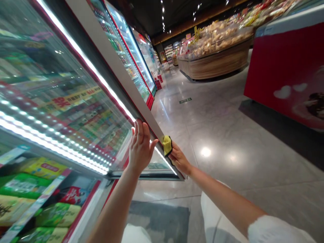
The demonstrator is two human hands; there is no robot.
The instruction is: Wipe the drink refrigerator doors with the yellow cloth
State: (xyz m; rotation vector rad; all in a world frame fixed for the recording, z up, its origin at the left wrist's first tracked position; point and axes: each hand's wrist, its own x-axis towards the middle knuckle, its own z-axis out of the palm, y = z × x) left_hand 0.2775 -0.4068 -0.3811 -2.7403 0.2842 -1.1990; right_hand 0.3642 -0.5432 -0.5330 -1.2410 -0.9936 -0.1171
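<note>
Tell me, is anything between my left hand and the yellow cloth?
Yes, the door frame is. Your left hand is flat on its lit side, and your right hand holds the cloth at its outer edge. I see nothing between the cloth and the frame.

supermarket aisle, lit drink fridges (131, 50), packaged goods (52, 168), produce display (217, 50)

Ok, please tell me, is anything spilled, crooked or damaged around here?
Nothing clearly stands out. The cooler door stands open; the left hand touches it and the right hand holds a yellow cloth there. Bright patches on the floor look like reflections, not spills.
</note>
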